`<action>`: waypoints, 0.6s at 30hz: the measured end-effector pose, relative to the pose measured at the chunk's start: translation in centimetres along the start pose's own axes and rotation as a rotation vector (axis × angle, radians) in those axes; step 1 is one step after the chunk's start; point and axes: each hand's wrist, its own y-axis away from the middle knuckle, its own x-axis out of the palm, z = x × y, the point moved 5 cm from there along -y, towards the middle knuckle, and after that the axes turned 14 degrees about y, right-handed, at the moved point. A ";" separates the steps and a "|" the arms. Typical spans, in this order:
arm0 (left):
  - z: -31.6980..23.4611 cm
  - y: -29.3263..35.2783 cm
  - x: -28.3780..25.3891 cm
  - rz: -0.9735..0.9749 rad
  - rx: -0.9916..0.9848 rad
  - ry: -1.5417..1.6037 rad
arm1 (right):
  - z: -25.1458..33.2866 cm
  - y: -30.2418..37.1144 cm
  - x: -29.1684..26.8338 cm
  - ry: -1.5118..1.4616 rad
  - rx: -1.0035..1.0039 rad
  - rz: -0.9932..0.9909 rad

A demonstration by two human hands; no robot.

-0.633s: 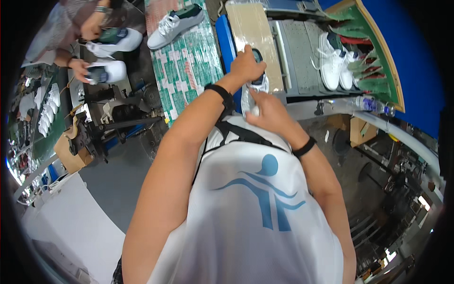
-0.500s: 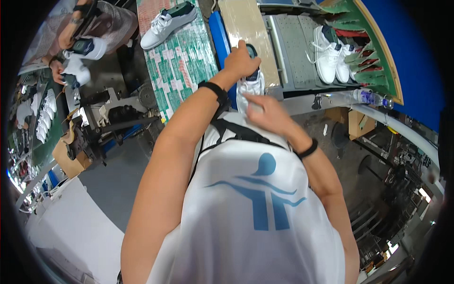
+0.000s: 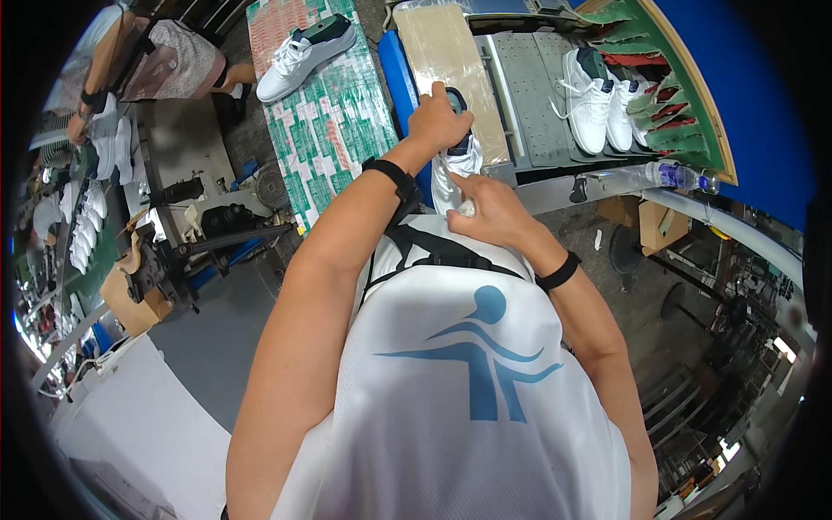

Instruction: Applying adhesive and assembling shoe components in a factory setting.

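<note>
A white lace-up shoe [image 3: 461, 162] with a dark collar lies at the near edge of the workbench, toe toward my body. My left hand [image 3: 440, 121] is closed round its heel and collar, covering part of the opening. My right hand [image 3: 496, 211] is beside the toe, index finger reaching to the shoe's front. Between its thumb and index finger a small whitish thing shows, too covered to name. Another white shoe [image 3: 308, 56] rests on the green and red taped surface [image 3: 325, 143] to the left.
A pair of white shoes [image 3: 596, 108] sits on the grey belt by a green-fringed opening [image 3: 663, 100] at right. A plastic bottle [image 3: 680, 177] lies on the rail. Far left, a person's hand [image 3: 76, 130] is near more shoes; machinery [image 3: 230, 217] stands below.
My right hand has come closer to the shoe's toe, its fingers curling inward. My left hand keeps its hold. At far left the other person has moved the shoes lower, toward the rack.
</note>
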 end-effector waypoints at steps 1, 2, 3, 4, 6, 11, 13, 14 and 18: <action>0.0 0.1 0.1 -0.001 0.001 0.001 | -0.1 0.3 -0.1 -0.043 0.025 0.035; 0.1 0.1 0.2 -0.004 -0.001 -0.008 | -0.2 0.6 -0.1 -0.041 0.025 0.033; 0.1 0.0 0.2 -0.007 -0.004 -0.017 | -0.5 1.1 -0.1 -0.067 0.044 -0.019; 0.1 -0.2 0.1 -0.008 -0.003 -0.015 | -0.8 1.4 -0.2 -0.093 0.062 -0.069; 0.1 -0.2 0.1 0.004 -0.008 -0.018 | 0.2 1.3 -1.0 -0.064 0.054 -0.082; 0.1 0.0 0.0 0.015 -0.018 -0.012 | 0.3 0.8 -0.2 -0.035 0.048 0.015; 0.0 -0.1 0.0 0.012 -0.022 -0.011 | 0.4 0.4 0.1 0.041 0.004 -0.075; -0.1 0.0 0.0 0.013 -0.021 -0.011 | 0.5 0.1 0.3 0.040 0.003 -0.073; -0.1 0.1 0.0 0.019 -0.014 -0.004 | 0.8 -0.7 0.3 0.056 -0.031 -0.079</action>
